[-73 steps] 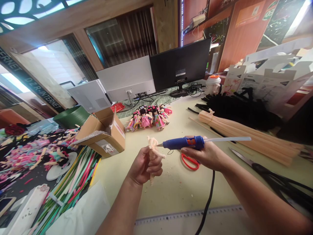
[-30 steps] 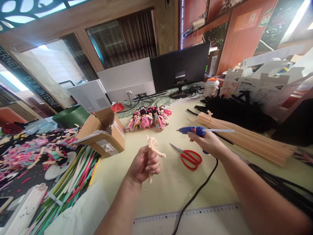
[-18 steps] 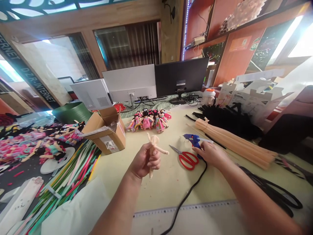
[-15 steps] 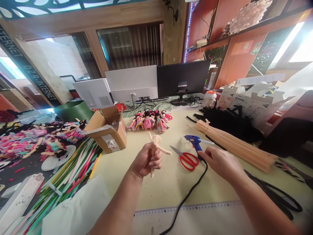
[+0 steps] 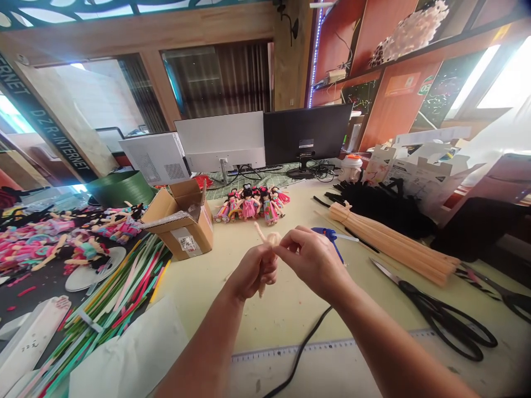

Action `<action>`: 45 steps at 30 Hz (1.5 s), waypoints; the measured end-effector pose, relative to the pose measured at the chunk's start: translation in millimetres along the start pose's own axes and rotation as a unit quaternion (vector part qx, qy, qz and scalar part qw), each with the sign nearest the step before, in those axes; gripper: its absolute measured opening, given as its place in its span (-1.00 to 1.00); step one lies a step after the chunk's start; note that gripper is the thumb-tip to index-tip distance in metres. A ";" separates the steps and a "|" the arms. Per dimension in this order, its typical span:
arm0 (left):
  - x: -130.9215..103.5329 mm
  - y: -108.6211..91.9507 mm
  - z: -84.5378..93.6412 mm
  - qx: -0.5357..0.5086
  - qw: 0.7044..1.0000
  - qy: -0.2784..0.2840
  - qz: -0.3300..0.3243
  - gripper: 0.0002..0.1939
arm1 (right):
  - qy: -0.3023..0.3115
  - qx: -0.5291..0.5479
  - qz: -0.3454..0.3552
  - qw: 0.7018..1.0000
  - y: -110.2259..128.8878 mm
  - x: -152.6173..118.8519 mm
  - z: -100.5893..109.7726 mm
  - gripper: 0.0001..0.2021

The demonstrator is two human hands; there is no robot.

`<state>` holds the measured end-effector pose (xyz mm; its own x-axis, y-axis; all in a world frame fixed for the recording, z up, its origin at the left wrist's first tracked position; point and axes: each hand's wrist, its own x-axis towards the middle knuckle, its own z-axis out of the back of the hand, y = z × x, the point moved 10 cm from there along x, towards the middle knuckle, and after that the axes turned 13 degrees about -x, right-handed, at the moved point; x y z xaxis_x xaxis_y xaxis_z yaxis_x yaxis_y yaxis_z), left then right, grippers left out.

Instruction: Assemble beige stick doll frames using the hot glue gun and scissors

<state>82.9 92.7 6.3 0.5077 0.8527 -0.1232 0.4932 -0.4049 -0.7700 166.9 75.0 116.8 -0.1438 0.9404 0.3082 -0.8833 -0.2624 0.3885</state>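
Observation:
My left hand is closed around the lower part of a peach pipe-cleaner doll body. Its round head and one raised arm show above the fist, and a short end pokes out below. The fingers of my right hand are pinched together at the doll body's right side, where its other arm is hidden. Behind that hand lies a blue hot glue gun, partly covered, with its black cord running to the front edge.
Finished dolls stand in a group behind my hands. A cardboard box and colored pipe cleaners are at left. Right of my hands lie a peach pipe-cleaner bundle and black scissors; a ruler runs along the front.
My right hand has left the glue gun's handle and moved left to the doll body, now covering the red scissors. My left hand keeps its hold, shifted slightly.

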 end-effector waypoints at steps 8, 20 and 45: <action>-4.8 -4.9 -10.7 0.032 0.999 0.011 -0.019 -0.67 | -0.043 0.003 0.001 0.999 -6.2 -0.2 0.2 -0.84; -6.0 -22.7 20.4 0.179 0.964 -0.153 -0.122 -0.59 | -0.026 0.071 -0.070 0.995 -36.7 1.6 -21.0 -0.85; -18.9 -49.3 -1.5 0.375 0.853 -0.138 -0.335 -0.70 | -0.040 0.167 -0.086 0.981 -64.7 12.8 -35.8 -0.73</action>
<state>50.1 96.1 47.6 0.0525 0.8975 0.4380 -0.0359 0.4400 -0.8973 206.2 111.7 64.5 0.0430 0.9604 0.2753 -0.6939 -0.1695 0.6998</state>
